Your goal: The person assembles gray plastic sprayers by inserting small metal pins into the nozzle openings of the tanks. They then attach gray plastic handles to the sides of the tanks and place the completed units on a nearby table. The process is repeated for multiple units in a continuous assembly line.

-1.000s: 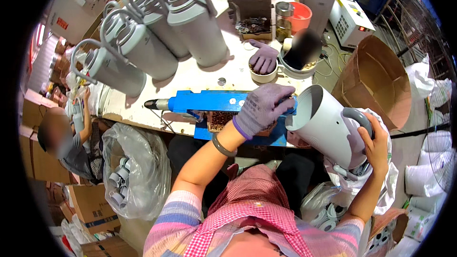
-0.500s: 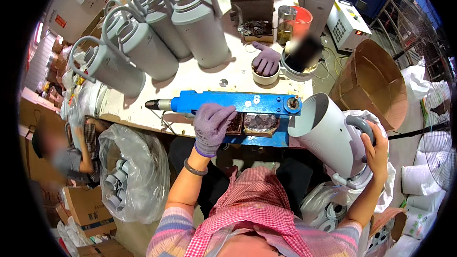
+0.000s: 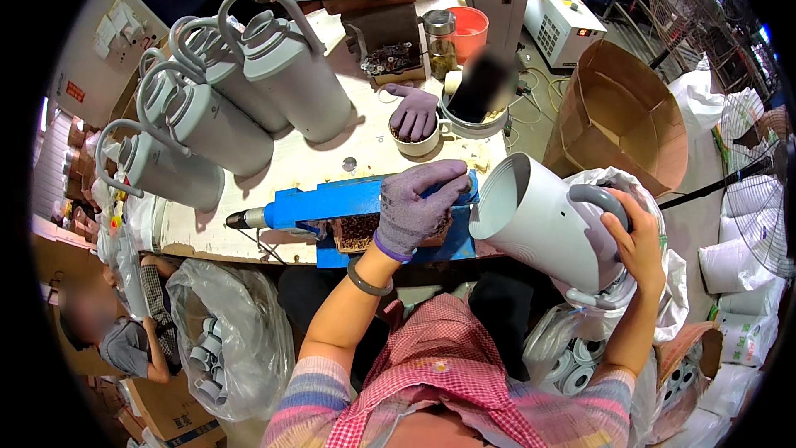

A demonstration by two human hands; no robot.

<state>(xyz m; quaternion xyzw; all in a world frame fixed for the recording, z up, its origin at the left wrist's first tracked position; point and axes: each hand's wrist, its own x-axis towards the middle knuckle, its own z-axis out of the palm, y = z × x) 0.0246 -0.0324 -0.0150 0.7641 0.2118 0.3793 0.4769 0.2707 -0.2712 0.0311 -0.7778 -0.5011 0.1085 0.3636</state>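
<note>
My left hand (image 3: 421,206), in a purple-grey knit glove, is over the right end of a long blue bench fixture (image 3: 323,204). Its thumb and fingers are pinched together near the fixture's tip; whatever is between them is too small to make out. My bare right hand (image 3: 634,236) is wrapped round the grey handle (image 3: 599,201) of a large grey cylindrical jug shell (image 3: 543,216). That shell lies tilted, its wide open end facing the fixture's tip. Under my left wrist, a tray of small dark screws (image 3: 355,235) sits against the fixture, partly hidden.
Several grey handled jugs (image 3: 298,83) stand at the table's left. A spare glove (image 3: 414,112) lies on a white cup (image 3: 419,145) of small parts. Clear bags of grey rings flank me, one bag (image 3: 240,307) at left. A cardboard drum (image 3: 618,116) stands right; another person (image 3: 124,348) sits far left.
My left hand has moved right along the fixture, from above the part trays to its tip. My right hand keeps the shell by its handle. The whole view has shifted slightly.
</note>
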